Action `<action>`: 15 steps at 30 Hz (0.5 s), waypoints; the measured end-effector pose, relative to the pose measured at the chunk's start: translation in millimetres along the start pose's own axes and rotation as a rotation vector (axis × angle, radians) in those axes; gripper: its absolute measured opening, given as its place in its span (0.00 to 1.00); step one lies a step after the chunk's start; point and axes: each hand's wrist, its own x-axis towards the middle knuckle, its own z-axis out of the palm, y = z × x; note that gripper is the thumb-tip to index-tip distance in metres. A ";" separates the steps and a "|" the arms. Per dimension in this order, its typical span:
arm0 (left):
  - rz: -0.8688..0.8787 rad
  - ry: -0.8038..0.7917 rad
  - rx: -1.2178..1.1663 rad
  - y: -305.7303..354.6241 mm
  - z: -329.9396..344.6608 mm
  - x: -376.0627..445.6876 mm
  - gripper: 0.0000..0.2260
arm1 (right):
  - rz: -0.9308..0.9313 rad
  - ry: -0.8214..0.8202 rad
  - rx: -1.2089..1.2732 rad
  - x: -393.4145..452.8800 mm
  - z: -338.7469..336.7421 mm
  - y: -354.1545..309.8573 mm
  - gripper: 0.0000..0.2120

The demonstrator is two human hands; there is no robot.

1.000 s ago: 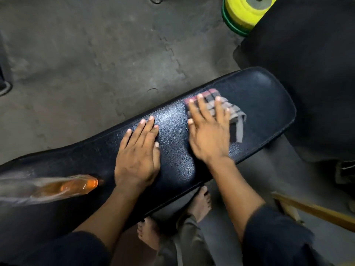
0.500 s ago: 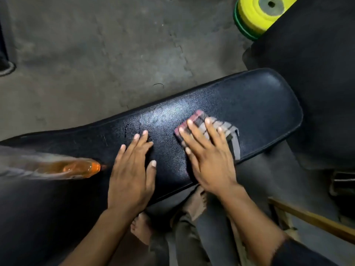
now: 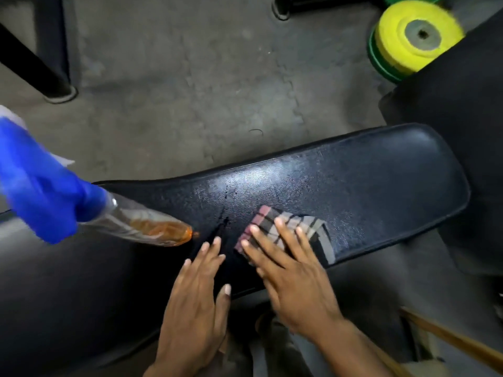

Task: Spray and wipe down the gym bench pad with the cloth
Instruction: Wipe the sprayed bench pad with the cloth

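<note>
while the right hand (image 3: 295, 284) lies flat, fingers spread, palm down on the folded plaid cloth (image 3: 294, 232), nothing is gripped: it just presses the cloth onto the bench pad (image 3: 367, 186). cloth sits near the pad's near edge, roughly mid-length of the visible pad, its red-striped end toward the left and a grey end sticking out from under the fingers on the right.

left hand (image 3: 198, 303) is also open and flat, fingers together, empty, resting on the pad's near edge just left of the cloth, not touching it. fingertips point toward a short dark crack or tear in the vinyl (image 3: 221, 227).

pad is black textured vinyl, long, running diagonally with its rounded end up and to the right; sheen on the surface above the cloth, can't tell if it's wet or just glare.

spray bottle (image 3: 130, 224) lies on its side on the left part of the pad, clear body with orange liquid, blue trigger head (image 3: 40, 191) toward the left and blurred.

beyond the pad: grey rubber floor mat (image 3: 177, 91), stacked yellow and green weight plates (image 3: 408, 39) top right, a black frame leg (image 3: 30, 63) top left.
</note>
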 end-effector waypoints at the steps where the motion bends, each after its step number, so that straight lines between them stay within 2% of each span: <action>1: 0.006 -0.010 0.008 -3.3 -2.1 -3.9 0.24 | 0.008 0.001 0.004 -0.2 -4.1 6.7 0.33; 5: 0.009 -0.011 -0.007 -5.5 -4.5 -7.1 0.24 | 0.192 0.058 0.069 46.2 -22.4 17.3 0.30; 8: -0.022 0.002 -0.036 0.1 -6.3 -7.3 0.24 | 0.306 0.055 0.068 100.1 -30.2 0.3 0.28; 11: -0.095 0.030 -0.089 1.8 -14.2 -15.4 0.24 | 0.209 0.014 0.019 114.1 -25.4 -29.5 0.30; 15: -0.158 0.085 -0.115 -9.6 -31.4 -36.6 0.23 | 0.071 -0.040 -0.014 58.4 -7.6 -57.8 0.33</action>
